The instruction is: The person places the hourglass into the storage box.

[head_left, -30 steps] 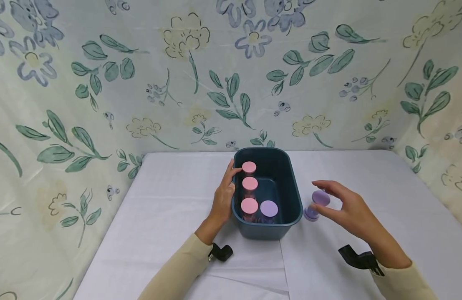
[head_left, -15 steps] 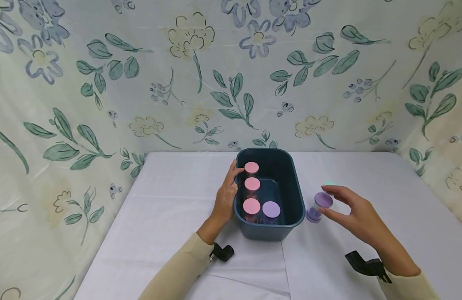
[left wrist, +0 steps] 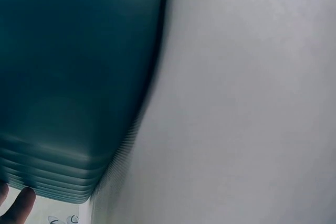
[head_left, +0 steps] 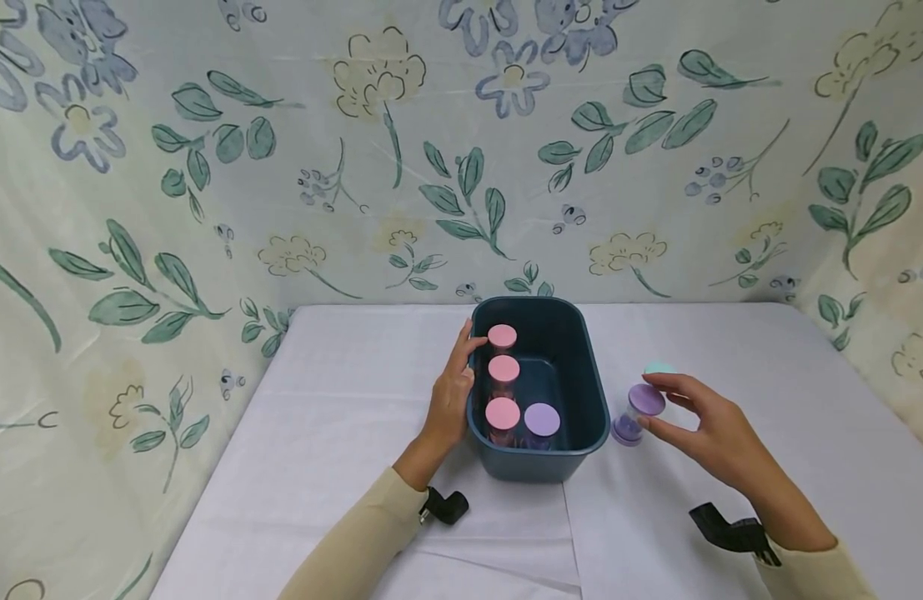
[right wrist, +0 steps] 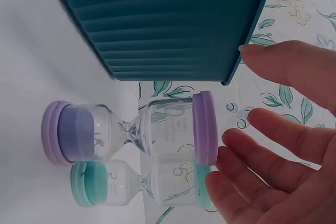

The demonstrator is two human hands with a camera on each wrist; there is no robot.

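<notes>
A dark teal bin (head_left: 532,467) stands mid-table. My left hand (head_left: 449,396) holds its left wall, one digit reaching over the rim and others outside; two fingertips (left wrist: 22,203) show past the bin's far end in the left wrist view. On the right, a purple-capped hourglass (right wrist: 170,129) stands upright, its purple sand in the lower bulb. My right hand (head_left: 704,425) is spread around its upper cap; in the right wrist view the fingertips (right wrist: 231,137) lie right by the cap, with the thumb held apart. Behind it stands a mint-capped hourglass (right wrist: 121,182), mostly hidden in the head view.
Inside the bin, several hourglasses stand upright: pink-capped ones (head_left: 504,368) line the left side, and a purple-capped one (head_left: 542,419) is at the near right. A white cloth (head_left: 356,400) covers the table. Behind it hangs a floral curtain (head_left: 296,208).
My right hand has shifted slightly right and down around the purple hourglass's upper cap, and the mint cap has come into sight behind it. My left hand stays on the bin.
</notes>
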